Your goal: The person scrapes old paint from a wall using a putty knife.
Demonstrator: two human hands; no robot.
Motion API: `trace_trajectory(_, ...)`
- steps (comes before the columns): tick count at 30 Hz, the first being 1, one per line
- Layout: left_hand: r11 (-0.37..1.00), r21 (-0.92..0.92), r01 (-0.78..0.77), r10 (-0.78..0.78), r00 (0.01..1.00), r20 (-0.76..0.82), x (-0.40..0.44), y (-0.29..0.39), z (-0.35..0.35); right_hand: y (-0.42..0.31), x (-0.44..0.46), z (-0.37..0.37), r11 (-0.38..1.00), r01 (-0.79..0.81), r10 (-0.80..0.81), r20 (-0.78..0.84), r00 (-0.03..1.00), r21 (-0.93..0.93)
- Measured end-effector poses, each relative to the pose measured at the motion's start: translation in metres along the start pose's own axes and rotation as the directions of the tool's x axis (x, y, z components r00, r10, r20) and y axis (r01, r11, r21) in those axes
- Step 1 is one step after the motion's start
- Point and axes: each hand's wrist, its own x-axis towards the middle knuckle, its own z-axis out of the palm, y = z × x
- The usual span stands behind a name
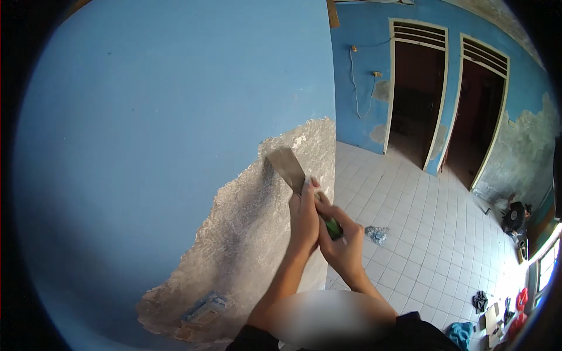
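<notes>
A scraper with a wide flat metal blade and a partly green handle is in both my hands. My left hand is closed around the handle's upper part, close to the blade. Lower down, my right hand wraps the handle's green end. The blade tip is at the ragged upper border of a bare grey patch on the blue wall; I cannot tell whether it presses on the surface. My fingers hide much of the handle.
A wall socket box sits low in the bare patch. To the right, a white tiled floor holds a small heap of debris. Two doorways open beyond. Cloths and a black item lie along the right side.
</notes>
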Motion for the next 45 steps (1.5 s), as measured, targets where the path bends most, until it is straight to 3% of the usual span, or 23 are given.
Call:
trace_trajectory(5, 1.000, -0.019, 0.018, -0.019, 0.999, -0.025, -0.028, -0.020, -0.013, 0.007, -0.034, -0.002, 0.999, -0.007, 0.007, 0.013, 1.000, -0.033)
trace_trajectory(8, 0.998, 0.017, 0.059, -0.058, 0.998, -0.037, -0.008, 0.021, -0.007, -0.013, -0.006, 0.010, 0.999, -0.044, 0.044, 0.025, 0.999, -0.013)
trace_trajectory(9, 0.998, 0.012, 0.058, -0.058, 0.998, -0.034, -0.004, 0.021, -0.007, -0.007, -0.002, 0.012, 0.986, -0.101, 0.100, 0.012, 0.995, 0.130)
trace_trajectory(12, 1.000, 0.015, 0.023, -0.024, 0.999, 0.047, -0.004, 0.008, -0.010, -0.003, -0.006, 0.010, 0.997, -0.042, 0.043, -0.012, 0.999, 0.072)
trace_trajectory(14, 0.998, 0.052, -0.023, 0.025, 0.999, -0.023, -0.021, -0.004, -0.010, -0.007, -0.027, 0.002, 0.998, -0.040, 0.042, -0.024, 0.999, 0.047)
trace_trajectory(18, 0.987, 0.152, 0.054, -0.038, 0.994, -0.103, -0.018, 0.005, -0.019, -0.007, -0.025, 0.015, 0.999, 0.027, -0.026, -0.032, 0.999, 0.043)
trace_trajectory(20, 0.989, 0.035, 0.142, -0.141, 0.989, -0.032, -0.015, 0.026, -0.019, -0.014, -0.010, 0.014, 0.992, -0.100, 0.096, 0.046, 0.994, 0.077)
trace_trajectory(22, 0.999, 0.045, 0.000, 0.000, 1.000, 0.010, -0.007, 0.018, -0.013, -0.011, -0.010, 0.015, 0.995, -0.070, 0.068, 0.036, 0.997, 0.064)
trace_trajectory(26, 0.999, 0.041, 0.027, -0.025, 0.999, -0.037, -0.019, -0.023, -0.022, 0.016, -0.032, 0.008, 0.998, -0.024, 0.024, 0.008, 1.000, 0.056)
trace_trajectory(28, 0.966, 0.223, 0.128, -0.135, 0.991, 0.015, -0.038, -0.052, -0.038, 0.049, -0.064, 0.002, 0.998, 0.014, -0.012, -0.034, 0.999, 0.060)
trace_trajectory(29, 0.929, 0.349, 0.121, -0.127, 0.992, -0.004, -0.048, -0.086, -0.052, 0.066, -0.085, -0.003, 0.979, -0.172, 0.173, -0.004, 0.985, 0.110)
trace_trajectory(30, 0.875, 0.468, 0.119, -0.121, 0.992, -0.026, -0.058, -0.123, -0.074, 0.085, -0.109, -0.012, 0.923, -0.355, 0.353, 0.039, 0.935, 0.150)
trace_trajectory(32, 0.676, 0.615, 0.405, -0.465, 0.883, -0.070, -0.095, -0.175, -0.125, 0.132, -0.159, -0.041, 0.706, -0.706, 0.702, 0.076, 0.708, 0.063)
trace_trajectory(34, 0.527, 0.723, 0.447, -0.601, 0.797, -0.054, -0.144, -0.188, -0.169, 0.180, -0.219, -0.084, 0.354, -0.851, 0.928, 0.033, 0.371, -0.387)
trace_trajectory(35, 0.520, 0.704, 0.483, -0.614, 0.785, -0.085, -0.166, -0.187, -0.187, 0.231, -0.279, -0.115, 0.325, -0.736, 0.898, -0.051, 0.437, -0.594)
trace_trajectory(36, 0.512, 0.675, 0.532, -0.709, 0.705, -0.018, -0.188, -0.183, -0.206, 0.237, -0.318, -0.140, 0.161, -0.600, 0.883, -0.157, 0.442, -0.784)
trace_trajectory(37, 0.502, 0.641, 0.581, -0.785, 0.617, 0.054, -0.211, -0.179, -0.224, 0.238, -0.344, -0.163, -0.154, -0.455, 0.950, -0.259, 0.177, -0.877)
trace_trajectory(39, 0.503, 0.576, 0.645, -0.793, 0.609, 0.010, -0.253, -0.165, -0.253, 0.232, -0.421, -0.225, -0.354, -0.301, 0.897, -0.413, 0.159, -0.885)
trace_trajectory(40, 0.511, 0.544, 0.665, -0.792, 0.610, -0.002, -0.272, -0.158, -0.265, 0.220, -0.451, -0.259, -0.325, -0.128, 0.926, -0.343, 0.156, -0.937)
trace_trajectory(41, 0.491, 0.513, 0.704, -0.797, 0.601, -0.063, -0.288, -0.149, -0.275, 0.210, -0.475, -0.303, -0.056, -0.111, 0.992, -0.068, 0.103, -0.992)
trace_trajectory(42, 0.490, 0.490, 0.721, -0.793, 0.602, -0.093, -0.304, -0.145, -0.286, 0.211, -0.496, -0.334, 0.048, 0.039, 0.999, 0.048, 0.002, -0.998)
trace_trajectory(44, 0.495, 0.333, 0.803, -0.776, 0.581, -0.246, -0.336, -0.139, -0.309, 0.216, -0.524, -0.359, 0.217, 0.358, 0.960, 0.131, -0.249, -0.908)
trace_trajectory(45, 0.488, 0.252, 0.836, -0.786, 0.546, -0.289, -0.348, -0.134, -0.319, 0.216, -0.528, -0.365, 0.263, 0.422, 0.946, 0.147, -0.288, -0.868)
